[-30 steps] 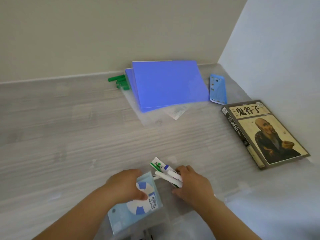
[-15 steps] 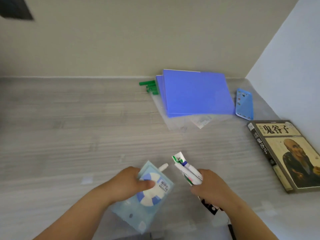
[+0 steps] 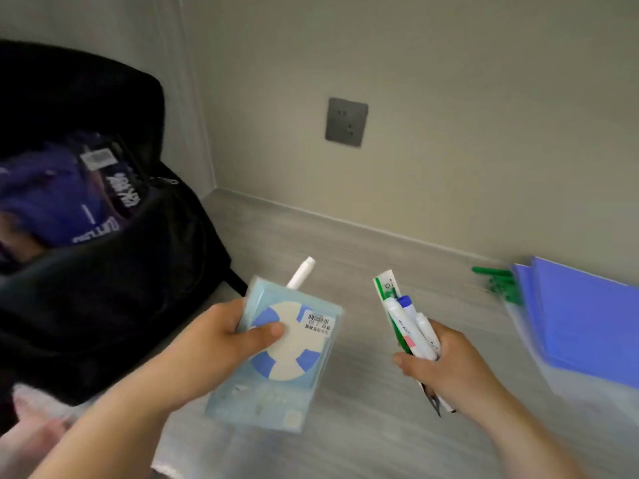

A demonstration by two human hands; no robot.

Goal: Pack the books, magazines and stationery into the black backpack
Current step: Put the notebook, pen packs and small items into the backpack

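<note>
My left hand (image 3: 221, 340) grips a pale blue notebook pack (image 3: 276, 361) with a blue-and-white ring on its cover; a white pen (image 3: 301, 276) sticks out from behind its top edge. My right hand (image 3: 446, 361) holds a bundle of pens and markers (image 3: 403, 319), white, blue and green, tips pointing up. Both are raised above the grey wood-grain tabletop (image 3: 363, 257). The black backpack (image 3: 114, 288) stands open at the left, with purple magazines (image 3: 69, 191) inside it.
Blue folders (image 3: 587, 319) lie stacked at the right edge over a clear plastic sleeve, with green pens (image 3: 498, 280) beside them. A grey wall socket (image 3: 346, 121) sits on the beige wall behind. Something pale pink (image 3: 38, 420) lies at the lower left.
Both hands have lifted the notebook pack and the pens off the table. The view has swung left: the backpack has come into sight and the brown-covered book has gone out of frame.
</note>
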